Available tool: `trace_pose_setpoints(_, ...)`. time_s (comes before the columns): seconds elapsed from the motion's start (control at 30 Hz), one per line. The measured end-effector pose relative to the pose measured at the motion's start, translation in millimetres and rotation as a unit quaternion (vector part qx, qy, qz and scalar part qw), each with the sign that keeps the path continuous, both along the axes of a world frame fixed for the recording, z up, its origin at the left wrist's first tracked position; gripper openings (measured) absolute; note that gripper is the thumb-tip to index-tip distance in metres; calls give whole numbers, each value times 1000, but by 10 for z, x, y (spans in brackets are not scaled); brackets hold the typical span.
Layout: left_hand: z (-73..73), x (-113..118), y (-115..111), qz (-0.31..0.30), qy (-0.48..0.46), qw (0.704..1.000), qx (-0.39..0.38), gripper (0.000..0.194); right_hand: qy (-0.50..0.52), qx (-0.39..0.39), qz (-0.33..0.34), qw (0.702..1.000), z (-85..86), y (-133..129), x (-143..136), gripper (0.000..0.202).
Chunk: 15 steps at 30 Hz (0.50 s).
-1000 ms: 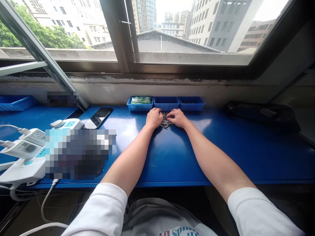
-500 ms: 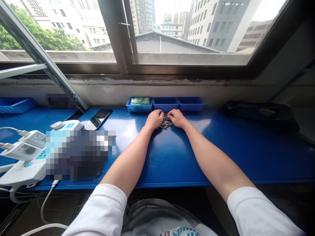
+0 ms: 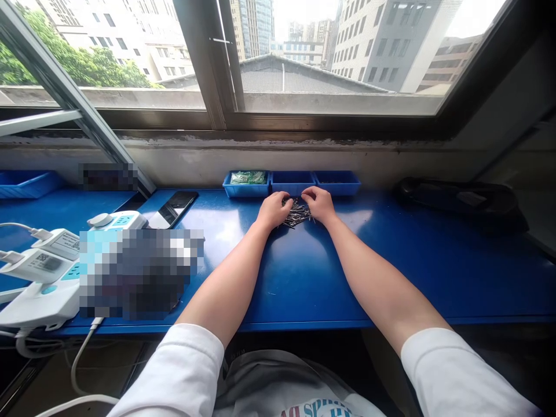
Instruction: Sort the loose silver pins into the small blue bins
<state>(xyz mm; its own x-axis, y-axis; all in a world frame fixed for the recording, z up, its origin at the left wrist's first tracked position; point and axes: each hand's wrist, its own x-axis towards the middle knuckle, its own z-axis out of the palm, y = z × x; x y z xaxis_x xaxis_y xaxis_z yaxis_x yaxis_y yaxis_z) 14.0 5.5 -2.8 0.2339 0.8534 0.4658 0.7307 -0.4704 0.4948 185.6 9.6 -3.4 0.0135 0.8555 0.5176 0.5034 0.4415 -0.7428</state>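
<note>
A loose heap of thin, dark, shiny metal-looking pieces (image 3: 297, 215) lies on the blue tabletop, too small to name exactly. My left hand (image 3: 273, 209) is at its left edge, fingers curled in and touching the pieces; what they hold, if anything, is hidden. On the opposite side, my right hand (image 3: 320, 205) bends over the heap with thumb and fingertips drawn together. Anything between those tips is too small to make out. A few pieces stick out beneath this hand.
Behind the heap stand a blue bin (image 3: 247, 190) with green-and-white items, a middle bin (image 3: 292, 189) and a right bin (image 3: 337, 189) with dark contents. To the left are a phone (image 3: 176, 209), a power strip (image 3: 43, 304) and a blurred-out object. A black case (image 3: 460, 200) lies right.
My right hand has shifted slightly to the right, away from my left hand. More of the heap shows between them, and it looks more spread out. The left hand is nearly unmoved.
</note>
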Motion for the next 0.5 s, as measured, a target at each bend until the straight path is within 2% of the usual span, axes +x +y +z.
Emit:
trace_pose_setpoints(0.1, 23, 0, -25, 2, -5, 1000, 18, 31, 62, 7, -19, 998, -15, 48, 16, 16)
trace_pose_setpoints(0.17, 46, 2, -50, 0, -6, 1000, 20, 31, 111, -18, -14, 994, -36, 86, 20, 19)
trace_pose_setpoints(0.33, 85, 6, -98, -29, -9, 999, 20, 33, 236, -104, 50, 965, -36, 95, -15, 32)
trace_pose_setpoints(0.5, 60, 7, -61, -71, -7, 996, 50, 25, 283, -131, 90, 946, 27, 26, -55, 39)
